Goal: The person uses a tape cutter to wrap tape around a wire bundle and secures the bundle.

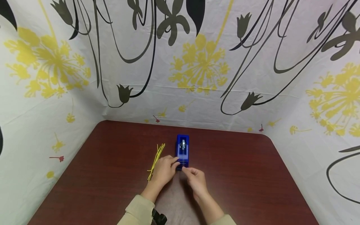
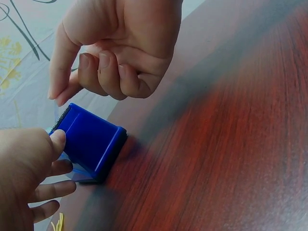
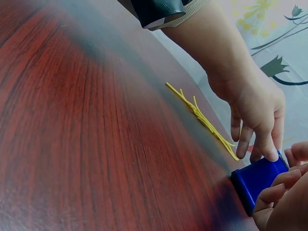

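On the counter (image 1: 239,178), the blue tape dispenser (image 1: 182,156) stands near the middle of the far edge; a hard tug could drag or tip it. The left grip (image 1: 163,170) pinches its near end between thumb and fingers; slackening there would invite that slide. The right grip (image 1: 197,181) pinches what looks like a clear strip (image 2: 55,107), which could twist, stick to itself or tear crookedly if pulled unevenly. Fingertips this near the toothed edge (image 2: 61,117) could get nicked.
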### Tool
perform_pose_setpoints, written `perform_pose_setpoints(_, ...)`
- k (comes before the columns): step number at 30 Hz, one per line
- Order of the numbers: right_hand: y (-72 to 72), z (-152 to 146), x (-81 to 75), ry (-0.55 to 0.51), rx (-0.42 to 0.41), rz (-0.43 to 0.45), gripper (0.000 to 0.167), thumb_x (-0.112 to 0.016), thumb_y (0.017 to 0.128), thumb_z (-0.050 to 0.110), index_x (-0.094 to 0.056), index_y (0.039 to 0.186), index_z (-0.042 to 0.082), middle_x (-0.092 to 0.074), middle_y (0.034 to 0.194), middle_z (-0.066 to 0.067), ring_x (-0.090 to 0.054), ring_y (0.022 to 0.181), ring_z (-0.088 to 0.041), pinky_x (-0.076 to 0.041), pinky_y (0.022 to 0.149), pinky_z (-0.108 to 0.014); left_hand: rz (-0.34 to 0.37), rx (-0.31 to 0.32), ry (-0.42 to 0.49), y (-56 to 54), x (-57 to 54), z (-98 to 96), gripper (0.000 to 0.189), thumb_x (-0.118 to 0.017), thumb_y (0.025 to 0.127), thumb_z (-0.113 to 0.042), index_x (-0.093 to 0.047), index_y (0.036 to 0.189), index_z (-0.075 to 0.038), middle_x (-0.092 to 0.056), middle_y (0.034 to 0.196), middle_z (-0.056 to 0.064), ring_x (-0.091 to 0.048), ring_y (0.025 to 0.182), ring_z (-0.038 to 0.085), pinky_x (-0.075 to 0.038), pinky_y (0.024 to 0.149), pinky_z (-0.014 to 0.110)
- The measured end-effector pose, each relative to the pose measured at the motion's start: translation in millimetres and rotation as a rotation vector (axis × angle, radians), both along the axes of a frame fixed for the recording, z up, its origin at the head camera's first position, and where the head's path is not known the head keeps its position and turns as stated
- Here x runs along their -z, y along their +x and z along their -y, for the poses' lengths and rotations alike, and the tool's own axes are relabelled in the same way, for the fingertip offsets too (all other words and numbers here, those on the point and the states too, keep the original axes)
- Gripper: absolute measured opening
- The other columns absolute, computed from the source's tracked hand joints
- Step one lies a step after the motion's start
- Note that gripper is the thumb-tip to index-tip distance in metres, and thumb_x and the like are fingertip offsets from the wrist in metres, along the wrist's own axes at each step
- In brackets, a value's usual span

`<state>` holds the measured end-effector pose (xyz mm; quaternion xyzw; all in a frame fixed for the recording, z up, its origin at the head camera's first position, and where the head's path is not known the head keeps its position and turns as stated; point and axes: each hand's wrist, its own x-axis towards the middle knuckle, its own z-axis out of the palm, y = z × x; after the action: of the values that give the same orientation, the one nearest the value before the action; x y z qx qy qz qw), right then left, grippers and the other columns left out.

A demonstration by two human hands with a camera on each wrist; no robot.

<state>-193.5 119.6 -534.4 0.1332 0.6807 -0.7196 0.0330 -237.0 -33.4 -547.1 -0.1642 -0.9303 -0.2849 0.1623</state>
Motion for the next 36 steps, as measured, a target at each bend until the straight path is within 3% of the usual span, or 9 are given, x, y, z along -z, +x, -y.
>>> perform_pose_setpoints(9,3.0,0.8,-0.9,-0.017,0.007,0.007,0.019,-0.073,0.093,0.016,-0.072,0.076,0.008,-0.039,0.053,0.010,-0.034,0.047,-0.003,-0.029,0.047,-0.019,-0.008,-0.005,-0.004,-0.6,1.7,0.0,0.027,-0.076,0.093,-0.026,-0.078,0.117,-0.014,-0.073,0.092,-0.001,-0.069,0.080,0.018,-0.056,0.071,0.036)
perform_pose_setpoints(18,5.4,2.1,1.8,-0.007,0.016,-0.026,0.022,-0.075,0.092,0.019,-0.072,0.082,0.000,-0.038,0.052,0.011,-0.033,0.046,-0.003,-0.028,0.046,-0.019,-0.011,-0.006,-0.006,-1.4,1.8,-0.1,0.026,-0.076,0.093,-0.025,-0.078,0.116,-0.014,-0.073,0.092,0.000,-0.069,0.080,0.018,-0.056,0.071,0.036)
perform_pose_setpoints(27,6.5,-0.4,-0.5,-0.004,-0.002,-0.001,0.019,-0.073,0.094,0.016,-0.072,0.079,0.005,-0.038,0.053,0.009,-0.034,0.047,-0.003,-0.029,0.047,-0.019,-0.016,0.001,-0.005,-2.0,2.7,-0.8,0.026,-0.075,0.093,-0.026,-0.078,0.116,-0.013,-0.073,0.092,0.000,-0.069,0.079,0.018,-0.056,0.071,0.035)
perform_pose_setpoints(36,8.6,0.2,-2.2,-0.018,-0.007,-0.002,0.018,-0.072,0.095,0.015,-0.072,0.082,0.002,-0.039,0.053,0.009,-0.033,0.047,-0.003,-0.029,0.047,-0.019,-0.025,-0.010,-0.003,-1.8,3.4,-0.9,0.027,-0.076,0.092,-0.026,-0.078,0.116,-0.013,-0.074,0.093,0.000,-0.069,0.079,0.018,-0.056,0.070,0.035)
